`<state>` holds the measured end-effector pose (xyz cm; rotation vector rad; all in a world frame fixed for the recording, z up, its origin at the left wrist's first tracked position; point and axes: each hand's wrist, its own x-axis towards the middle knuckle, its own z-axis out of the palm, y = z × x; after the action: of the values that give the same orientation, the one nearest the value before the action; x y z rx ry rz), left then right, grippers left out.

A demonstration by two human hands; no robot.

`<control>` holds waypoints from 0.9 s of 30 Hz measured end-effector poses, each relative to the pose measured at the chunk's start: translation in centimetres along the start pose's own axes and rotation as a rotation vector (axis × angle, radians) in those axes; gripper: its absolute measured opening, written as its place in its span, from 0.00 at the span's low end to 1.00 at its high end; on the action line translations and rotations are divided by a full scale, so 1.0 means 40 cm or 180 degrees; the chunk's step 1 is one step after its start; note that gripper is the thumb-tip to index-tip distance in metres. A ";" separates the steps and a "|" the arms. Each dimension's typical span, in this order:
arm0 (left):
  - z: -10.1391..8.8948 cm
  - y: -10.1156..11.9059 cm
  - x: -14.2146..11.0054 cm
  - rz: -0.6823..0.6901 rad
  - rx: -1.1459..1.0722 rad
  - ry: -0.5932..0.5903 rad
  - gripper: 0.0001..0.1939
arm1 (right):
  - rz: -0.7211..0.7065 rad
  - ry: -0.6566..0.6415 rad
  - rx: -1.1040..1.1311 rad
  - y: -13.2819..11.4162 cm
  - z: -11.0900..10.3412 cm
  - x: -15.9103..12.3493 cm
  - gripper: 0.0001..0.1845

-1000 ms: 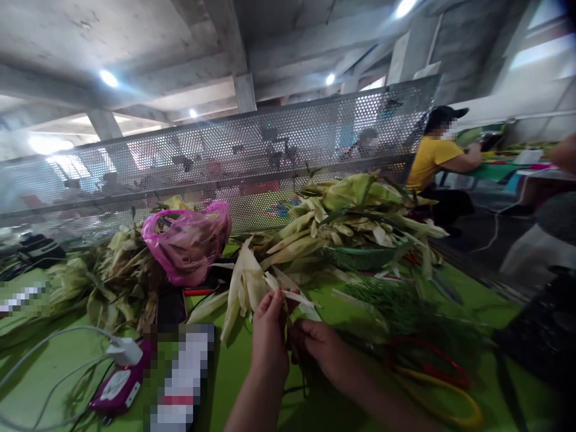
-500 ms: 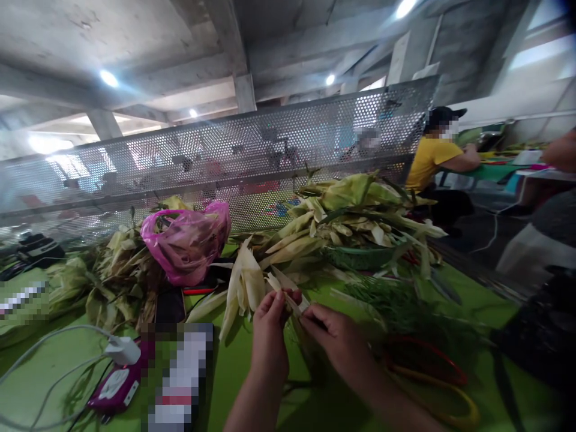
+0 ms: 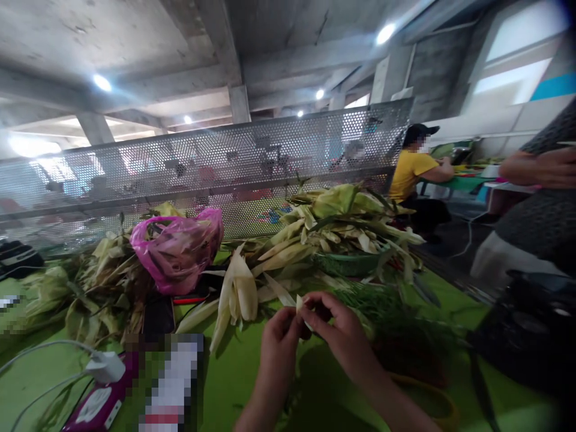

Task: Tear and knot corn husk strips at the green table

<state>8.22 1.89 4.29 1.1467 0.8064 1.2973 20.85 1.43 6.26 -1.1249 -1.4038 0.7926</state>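
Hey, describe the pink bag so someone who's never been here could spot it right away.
Find the gray perforated metal panel behind the green table. Just in front of it, left of the middle, sits the translucent pink plastic bag. Unlike the pale, dry husks beside it, it is shiny and bright pink.

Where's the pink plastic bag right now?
Head view, left of centre: the pink plastic bag sits beside the pile of dry husks, in front of the perforated metal screen.
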 end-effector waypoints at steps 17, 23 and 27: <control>-0.002 0.010 -0.018 0.0133 0.1120 -0.0639 0.10 | 0.1049 -0.0158 0.1442 0.015 -0.022 0.012 0.07; -0.013 -0.009 -0.001 -0.0256 0.0331 -0.0325 0.15 | 0.0689 0.0075 0.1051 0.000 -0.026 0.009 0.15; -0.019 -0.025 0.007 -0.0231 0.0230 -0.0284 0.18 | 0.0455 -0.0123 0.0833 0.004 -0.017 0.008 0.16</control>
<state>7.86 2.42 3.16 1.2130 0.8271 1.1572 21.57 1.69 6.34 -1.0173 -1.2192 1.0725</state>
